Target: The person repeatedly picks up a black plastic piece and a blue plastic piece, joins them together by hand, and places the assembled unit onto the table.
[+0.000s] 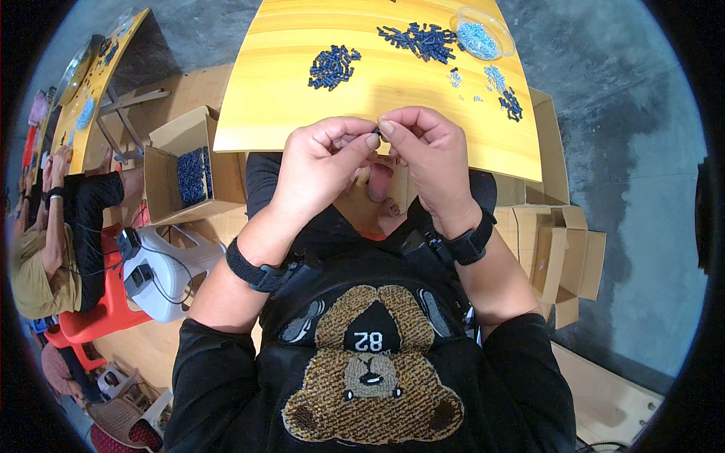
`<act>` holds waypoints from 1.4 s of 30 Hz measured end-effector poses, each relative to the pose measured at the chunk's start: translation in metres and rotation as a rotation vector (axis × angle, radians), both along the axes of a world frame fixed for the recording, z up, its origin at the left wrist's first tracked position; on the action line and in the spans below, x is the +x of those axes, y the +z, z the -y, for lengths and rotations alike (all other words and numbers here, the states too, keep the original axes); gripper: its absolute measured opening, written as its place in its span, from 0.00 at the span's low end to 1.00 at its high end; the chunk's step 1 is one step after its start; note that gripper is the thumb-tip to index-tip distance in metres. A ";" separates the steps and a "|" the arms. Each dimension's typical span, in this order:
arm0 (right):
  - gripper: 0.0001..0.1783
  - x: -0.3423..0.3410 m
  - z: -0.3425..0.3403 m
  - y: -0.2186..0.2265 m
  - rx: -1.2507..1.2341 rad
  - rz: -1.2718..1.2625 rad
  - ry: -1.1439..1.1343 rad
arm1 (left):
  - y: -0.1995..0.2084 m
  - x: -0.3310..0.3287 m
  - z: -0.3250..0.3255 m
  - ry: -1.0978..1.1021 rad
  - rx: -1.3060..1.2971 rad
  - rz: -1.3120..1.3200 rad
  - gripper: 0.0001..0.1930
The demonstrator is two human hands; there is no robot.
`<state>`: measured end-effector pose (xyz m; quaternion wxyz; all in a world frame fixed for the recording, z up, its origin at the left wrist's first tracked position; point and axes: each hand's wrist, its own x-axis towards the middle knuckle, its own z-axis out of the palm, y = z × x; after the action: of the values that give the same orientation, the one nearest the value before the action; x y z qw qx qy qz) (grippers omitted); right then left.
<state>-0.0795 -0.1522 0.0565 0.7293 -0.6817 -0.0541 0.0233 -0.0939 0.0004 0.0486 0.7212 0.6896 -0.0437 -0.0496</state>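
Observation:
My left hand (317, 164) and my right hand (432, 155) meet in front of the table's near edge. Thumb and fingers of both are pinched round a small black part (377, 132), mostly hidden by the fingertips. On the yellow wooden table (294, 121) lie a pile of small black parts (332, 68) and a larger pile of black parts (423, 41). A round clear tub (479, 39) of small silvery screws stands at the far right. Nearer, loose screws (495, 78) lie beside a few more black parts (511, 104).
An open cardboard box (223, 198) holding dark parts sits left of my legs. More cardboard boxes (570, 257) stand at the right by the grey wall. Further left are a white stool (162, 283), a red stool (98, 321) and another person (53, 257) at a second table.

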 end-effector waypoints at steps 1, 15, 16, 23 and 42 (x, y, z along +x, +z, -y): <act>0.06 0.000 0.000 0.000 0.000 0.001 0.001 | 0.000 0.000 -0.001 -0.007 -0.041 -0.042 0.07; 0.08 -0.006 0.004 0.005 0.124 -0.066 0.004 | 0.000 -0.002 0.000 -0.029 -0.133 -0.063 0.08; 0.08 -0.006 0.004 0.003 0.126 -0.066 0.002 | -0.001 -0.001 0.000 -0.031 -0.186 -0.061 0.08; 0.07 -0.009 0.004 0.003 0.161 -0.075 0.014 | -0.004 -0.001 -0.001 -0.031 -0.207 -0.065 0.09; 0.06 -0.009 0.001 0.005 -0.003 -0.006 -0.049 | -0.004 -0.003 0.005 -0.032 -0.108 0.030 0.07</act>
<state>-0.0880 -0.1532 0.0611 0.7288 -0.6837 -0.0349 0.0075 -0.0974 -0.0048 0.0443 0.7557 0.6495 -0.0684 -0.0484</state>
